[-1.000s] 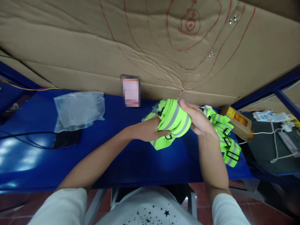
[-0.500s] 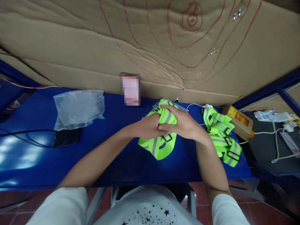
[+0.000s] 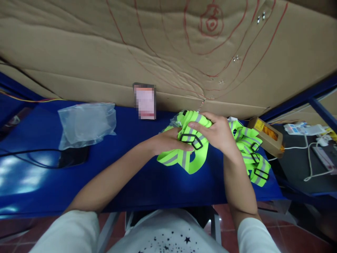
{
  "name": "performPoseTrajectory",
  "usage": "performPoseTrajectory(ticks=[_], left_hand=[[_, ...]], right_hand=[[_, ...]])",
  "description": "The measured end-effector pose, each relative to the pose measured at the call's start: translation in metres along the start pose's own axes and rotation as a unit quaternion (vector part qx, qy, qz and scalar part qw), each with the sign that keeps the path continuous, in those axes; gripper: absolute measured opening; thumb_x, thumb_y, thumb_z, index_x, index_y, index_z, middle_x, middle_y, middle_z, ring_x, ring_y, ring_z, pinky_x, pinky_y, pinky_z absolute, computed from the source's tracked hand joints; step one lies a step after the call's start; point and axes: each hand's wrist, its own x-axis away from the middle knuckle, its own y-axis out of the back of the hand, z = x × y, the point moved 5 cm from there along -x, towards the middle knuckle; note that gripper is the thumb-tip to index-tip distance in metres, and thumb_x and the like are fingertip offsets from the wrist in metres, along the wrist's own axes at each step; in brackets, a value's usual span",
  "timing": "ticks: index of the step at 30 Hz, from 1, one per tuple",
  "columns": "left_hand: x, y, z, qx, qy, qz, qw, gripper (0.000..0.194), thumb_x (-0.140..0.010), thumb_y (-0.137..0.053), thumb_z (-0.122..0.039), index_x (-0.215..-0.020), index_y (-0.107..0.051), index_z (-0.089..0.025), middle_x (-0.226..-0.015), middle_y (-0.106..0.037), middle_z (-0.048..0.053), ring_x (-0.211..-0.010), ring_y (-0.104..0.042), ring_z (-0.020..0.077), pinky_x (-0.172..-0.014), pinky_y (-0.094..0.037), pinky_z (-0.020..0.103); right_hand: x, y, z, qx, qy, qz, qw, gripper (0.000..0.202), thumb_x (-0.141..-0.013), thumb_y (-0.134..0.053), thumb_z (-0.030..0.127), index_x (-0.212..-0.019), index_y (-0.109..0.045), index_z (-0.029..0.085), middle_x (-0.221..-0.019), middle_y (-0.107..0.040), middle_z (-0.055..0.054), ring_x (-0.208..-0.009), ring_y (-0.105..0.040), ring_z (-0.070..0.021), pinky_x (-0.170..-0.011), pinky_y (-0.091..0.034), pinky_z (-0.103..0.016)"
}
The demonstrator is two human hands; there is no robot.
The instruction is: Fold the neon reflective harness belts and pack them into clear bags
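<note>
Both hands hold a bundle of neon yellow-green reflective strap (image 3: 191,163) with grey stripes and black buckles. My left hand (image 3: 168,140) grips it from the left, its thumb lying across the lower buckle. My right hand (image 3: 217,131) wraps the upper right of the folded strap, thumb on top. Loops of strap hang below the hands over the blue table. Behind the bundle, at its upper left, a bit of clear plastic (image 3: 177,120) shows, partly hidden. More neon reflective straps (image 3: 252,154) lie in a pile to the right of my right forearm.
A clear plastic bag (image 3: 88,123) lies at the left on the blue table (image 3: 126,179), partly over a dark flat device (image 3: 73,158) with cables. A phone-like object (image 3: 145,102) leans against the cardboard wall (image 3: 79,49). A small cardboard box (image 3: 271,138) and a power strip (image 3: 302,130) sit at right.
My right hand has shifted right and up, away from the left hand. The bundle has turned and spread, so its black buckles now face me. The view has shifted slightly.
</note>
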Motion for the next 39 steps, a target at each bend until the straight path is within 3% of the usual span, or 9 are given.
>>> performPoseTrajectory(ticks=[4,7,14,18,23,25,29,35,39], left_hand=[[0.0,0.008,-0.012,-0.208,-0.107,-0.109,0.966,0.036,-0.084,-0.074,-0.044,-0.107,-0.07,-0.017,-0.105,-0.073,0.007,-0.098,-0.068,0.0251,-0.087,-0.053,0.037],[0.004,0.013,-0.02,-0.236,-0.135,-0.209,0.939,0.051,-0.081,-0.077,-0.047,-0.12,-0.064,-0.017,-0.115,-0.071,0.009,-0.105,-0.067,0.028,-0.089,-0.053,0.039],[-0.002,0.012,-0.01,-0.039,-0.07,-0.133,0.988,0.064,-0.07,-0.089,-0.04,-0.123,-0.063,-0.017,-0.115,-0.073,0.009,-0.104,-0.07,0.0276,-0.092,-0.054,0.041],[-0.007,0.007,-0.003,0.038,-0.061,-0.113,0.991,0.062,-0.071,-0.087,-0.036,-0.123,-0.06,-0.017,-0.114,-0.073,0.01,-0.103,-0.07,0.0257,-0.09,-0.055,0.04],[0.005,0.02,-0.021,-0.159,-0.184,-0.324,0.914,0.046,-0.074,-0.086,-0.042,-0.104,-0.061,-0.018,-0.102,-0.068,0.004,-0.095,-0.064,0.0202,-0.085,-0.05,0.033],[0.004,0.02,-0.021,-0.141,-0.173,-0.292,0.93,0.042,-0.074,-0.085,-0.044,-0.097,-0.062,-0.017,-0.093,-0.067,0.002,-0.088,-0.063,0.0186,-0.08,-0.05,0.031],[-0.004,0.018,-0.013,-0.055,-0.102,-0.158,0.981,0.047,-0.07,-0.088,-0.043,-0.102,-0.067,-0.014,-0.095,-0.071,0.004,-0.086,-0.067,0.0208,-0.079,-0.053,0.034],[-0.007,0.021,-0.007,-0.013,-0.087,-0.151,0.985,0.071,-0.065,-0.093,-0.033,-0.126,-0.06,-0.018,-0.115,-0.072,0.008,-0.104,-0.069,0.0247,-0.09,-0.055,0.038],[-0.01,0.013,0.005,0.004,-0.008,-0.038,0.999,0.054,-0.064,-0.093,-0.033,-0.11,-0.07,-0.016,-0.106,-0.076,0.008,-0.097,-0.071,0.0245,-0.087,-0.057,0.038]], right_hand=[[-0.002,0.005,0.0,0.037,0.027,-0.048,0.998,0.038,-0.084,-0.076,0.055,-0.103,-0.077,0.021,-0.094,-0.079,-0.002,-0.087,-0.074,-0.022,-0.08,-0.053,-0.03],[-0.005,0.01,-0.003,0.064,0.021,-0.083,0.994,0.044,-0.084,-0.075,0.058,-0.107,-0.077,0.021,-0.094,-0.079,-0.004,-0.086,-0.074,-0.024,-0.079,-0.053,-0.032],[-0.007,0.005,-0.004,0.032,0.036,-0.07,0.996,0.04,-0.086,-0.073,0.055,-0.107,-0.076,0.021,-0.099,-0.079,-0.003,-0.09,-0.074,-0.0234,-0.082,-0.055,-0.032],[-0.006,0.0,0.0,0.041,0.057,-0.082,0.994,0.04,-0.086,-0.074,0.054,-0.113,-0.074,0.023,-0.109,-0.078,-0.004,-0.1,-0.074,-0.0253,-0.089,-0.056,-0.034],[-0.006,0.004,-0.001,0.065,0.068,-0.114,0.989,0.046,-0.085,-0.075,0.056,-0.118,-0.073,0.023,-0.117,-0.077,-0.006,-0.108,-0.073,-0.0284,-0.095,-0.055,-0.038],[-0.006,0.006,-0.002,0.065,0.067,-0.114,0.989,0.046,-0.086,-0.074,0.055,-0.119,-0.072,0.024,-0.116,-0.077,-0.006,-0.107,-0.073,-0.0282,-0.094,-0.055,-0.038],[-0.006,0.005,-0.001,0.06,0.076,-0.071,0.993,0.041,-0.086,-0.075,0.053,-0.114,-0.074,0.024,-0.108,-0.079,-0.004,-0.1,-0.074,-0.0253,-0.089,-0.056,-0.034],[-0.003,0.003,0.006,0.04,0.082,-0.051,0.995,0.035,-0.087,-0.076,0.049,-0.109,-0.076,0.022,-0.099,-0.079,-0.002,-0.09,-0.074,-0.0209,-0.081,-0.053,-0.028],[0.0,0.002,0.01,0.019,0.051,-0.033,0.998,0.035,-0.087,-0.075,0.051,-0.101,-0.077,0.02,-0.091,-0.078,-0.001,-0.081,-0.071,-0.018,-0.072,-0.05,-0.025]])
